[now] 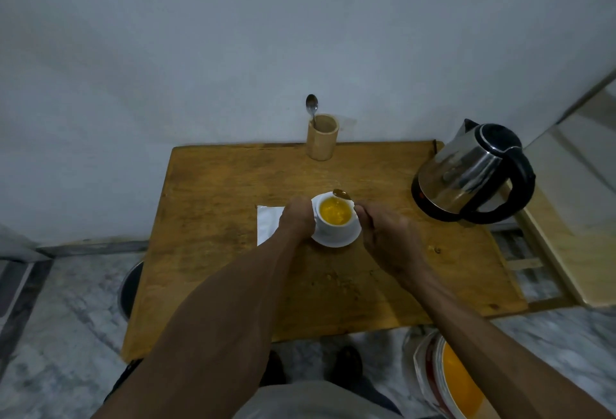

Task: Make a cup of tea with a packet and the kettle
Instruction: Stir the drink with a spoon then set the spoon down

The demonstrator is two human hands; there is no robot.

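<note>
A white cup (333,225) full of yellow-orange liquid stands on a white saucer (336,241) in the middle of the wooden table (233,268). My left hand (297,220) is closed around the cup's left side. My right hand (388,235) pinches a small spoon (341,194), whose bowl is lifted just above the cup's far rim. A white packet (268,223) lies flat to the left of the saucer, partly hidden by my left hand. The steel kettle (466,173) with a black handle sits at the table's right edge.
A wooden holder (321,138) with a second spoon (312,106) stands at the table's back edge against the wall. A bucket (446,382) with orange contents is on the floor at the lower right. A light wooden shelf (573,218) stands right of the table.
</note>
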